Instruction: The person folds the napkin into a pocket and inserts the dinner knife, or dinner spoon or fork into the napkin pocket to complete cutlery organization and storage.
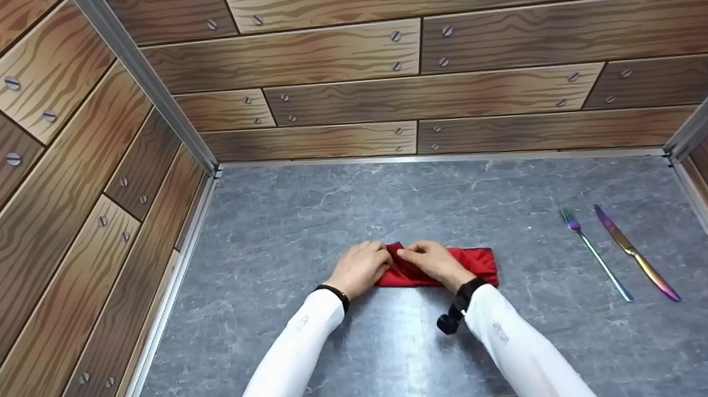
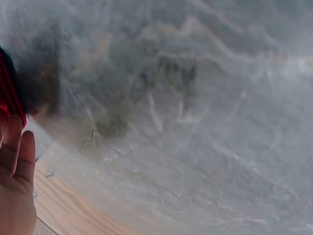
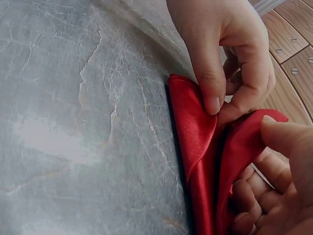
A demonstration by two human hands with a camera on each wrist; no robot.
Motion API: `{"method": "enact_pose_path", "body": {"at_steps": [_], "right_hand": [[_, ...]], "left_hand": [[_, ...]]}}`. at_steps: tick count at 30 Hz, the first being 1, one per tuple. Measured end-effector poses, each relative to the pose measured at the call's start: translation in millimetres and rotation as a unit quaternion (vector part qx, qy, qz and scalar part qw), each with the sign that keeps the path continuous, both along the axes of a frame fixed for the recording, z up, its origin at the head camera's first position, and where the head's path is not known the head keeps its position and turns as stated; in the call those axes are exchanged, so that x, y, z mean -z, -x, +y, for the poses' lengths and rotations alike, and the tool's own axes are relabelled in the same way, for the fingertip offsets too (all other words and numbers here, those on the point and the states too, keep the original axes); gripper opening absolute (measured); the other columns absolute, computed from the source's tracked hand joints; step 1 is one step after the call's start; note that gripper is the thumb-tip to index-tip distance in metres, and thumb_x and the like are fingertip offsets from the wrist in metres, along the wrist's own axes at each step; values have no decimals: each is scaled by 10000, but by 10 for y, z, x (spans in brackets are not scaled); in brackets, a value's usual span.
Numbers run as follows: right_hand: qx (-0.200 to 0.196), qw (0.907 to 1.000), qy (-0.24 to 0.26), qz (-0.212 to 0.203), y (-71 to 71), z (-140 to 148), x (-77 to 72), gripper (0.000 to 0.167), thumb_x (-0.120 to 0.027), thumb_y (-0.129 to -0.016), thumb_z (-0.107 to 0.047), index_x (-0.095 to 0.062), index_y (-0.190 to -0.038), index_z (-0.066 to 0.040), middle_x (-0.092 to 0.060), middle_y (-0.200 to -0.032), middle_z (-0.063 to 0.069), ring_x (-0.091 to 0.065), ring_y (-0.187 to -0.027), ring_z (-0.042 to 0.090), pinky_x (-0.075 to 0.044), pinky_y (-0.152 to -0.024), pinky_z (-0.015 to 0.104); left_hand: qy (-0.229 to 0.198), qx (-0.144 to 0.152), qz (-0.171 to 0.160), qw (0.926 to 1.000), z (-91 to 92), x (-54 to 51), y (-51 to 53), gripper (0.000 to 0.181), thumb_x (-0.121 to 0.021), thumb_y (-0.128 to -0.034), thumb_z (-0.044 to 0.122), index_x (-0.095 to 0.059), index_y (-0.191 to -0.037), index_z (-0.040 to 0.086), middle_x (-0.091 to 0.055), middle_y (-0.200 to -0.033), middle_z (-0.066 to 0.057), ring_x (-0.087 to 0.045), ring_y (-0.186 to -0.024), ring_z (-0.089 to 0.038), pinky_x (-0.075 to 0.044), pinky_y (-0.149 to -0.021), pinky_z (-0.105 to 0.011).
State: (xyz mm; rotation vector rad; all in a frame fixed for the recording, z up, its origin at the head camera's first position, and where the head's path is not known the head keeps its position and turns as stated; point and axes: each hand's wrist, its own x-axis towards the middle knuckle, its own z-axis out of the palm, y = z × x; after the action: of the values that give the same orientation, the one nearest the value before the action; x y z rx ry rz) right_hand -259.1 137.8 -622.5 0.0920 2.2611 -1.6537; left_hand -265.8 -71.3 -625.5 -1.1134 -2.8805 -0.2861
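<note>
Red cloth (image 1: 475, 262) on the bench (image 1: 293, 218), folded in layers, lying under and between the left grip (image 1: 361, 268) and right grip (image 1: 436, 261); its right end shows past the right grip. From my end, right grip reads narrow: pinching a raised flap (image 3: 244, 138). Left grip narrow too, pinching a fold (image 3: 193, 117) toward the cloth's left end. I get both pinches best on the right wrist view. Left wrist view gives me part of the left grip at the cloth's dark edge. Fork (image 1: 591, 252) and knife (image 1: 629, 250), rainbow finish, sit well apart from the right grip, off to its right. Fork is the nearer one, knife just beside it. Black bands (image 1: 335, 291) on both wrists, white sleeves (image 1: 299, 345). Plank-look walls (image 1: 331, 54) stand beyond both grips and on either side.
</note>
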Motion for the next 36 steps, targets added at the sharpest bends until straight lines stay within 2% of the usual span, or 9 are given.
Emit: {"method": "enact_pose_path", "body": {"at_steps": [5, 10, 14, 19, 23, 27, 31, 36], "right_hand": [[31, 10000, -24, 49, 4, -12, -11, 243, -741, -947, -298, -755, -964, -56, -548, -731, -35, -490, -700, 114, -384, -625, 240], [6, 10000, -24, 82, -27, -19, -14, 250, -727, -959, -305, -748, -970, -56, -558, -743, -30, -502, -709, 119, -397, -642, 252], [-4, 9999, -136, 63, -51, -27, -4, 280, -708, -971, -335, -768, -938, -63, -555, -726, -40, -507, -719, 121, -401, -654, 251], [-134, 9994, -302, 124, -53, -45, -29, 313, -693, -980, -329, -752, -815, -70, -488, -642, -62, -471, -668, 118, -367, -625, 251], [-109, 9996, -243, 123, -51, -45, -41, 275, -701, -976, -298, -766, -875, -51, -548, -710, -46, -499, -717, 124, -386, -658, 254], [-103, 9998, -143, 123, -46, -50, -17, 239, -705, -973, -266, -764, -936, -37, -593, -797, -24, -519, -778, 134, -401, -697, 261], [-298, 9991, -166, 247, -42, -54, -7, 211, -712, -960, -211, -778, -956, -11, -657, -859, -23, -538, -819, 125, -415, -728, 254], [-657, 9961, -451, 370, -41, -11, -30, 192, -708, -930, -162, -789, -1016, -11, -718, -972, 18, -584, -928, 144, -445, -833, 274]], "left_hand": [[-105, -53, -344, 9993, -37, -58, 11, 93, -651, -1012, 213, -712, -1078, 186, -671, -1072, 37, -616, -1022, -187, -512, -921, -356], [-302, 28, -411, 9987, -66, -73, 12, 139, -640, -1013, 176, -750, -1097, 168, -658, -1081, 9, -616, -1039, -199, -514, -920, -343], [-604, 50, -500, 9969, -101, -64, 15, 144, -629, -1009, 155, -760, -1070, 148, -639, -1107, -17, -610, -1063, -205, -510, -930, -347], [-1041, -162, -710, 9919, -151, -44, 58, 132, -637, -1000, 160, -749, -1067, 143, -623, -1134, -21, -604, -1082, -198, -501, -951, -348], [-1192, -319, -940, 9879, -145, -72, 77, 128, -638, -1001, 179, -746, -1067, 161, -614, -1137, -8, -595, -1077, -183, -493, -952, -342], [-1317, -367, -1038, 9852, -135, -88, 76, 121, -640, -989, 189, -739, -1058, 187, -613, -1129, 10, -595, -1063, -172, -494, -936, -334], [-1428, -480, -1204, 9812, -142, -100, 72, 116, -646, -972, 184, -737, -1044, 194, -603, -1112, 26, -589, -1045, -165, -493, -920, -326], [-1599, -641, -1489, 9737, -120, -143, 78, 116, -648, -957, 166, -734, -1035, 175, -594, -1116, 26, -572, -1056, -165, -476, -930, -317]]}}
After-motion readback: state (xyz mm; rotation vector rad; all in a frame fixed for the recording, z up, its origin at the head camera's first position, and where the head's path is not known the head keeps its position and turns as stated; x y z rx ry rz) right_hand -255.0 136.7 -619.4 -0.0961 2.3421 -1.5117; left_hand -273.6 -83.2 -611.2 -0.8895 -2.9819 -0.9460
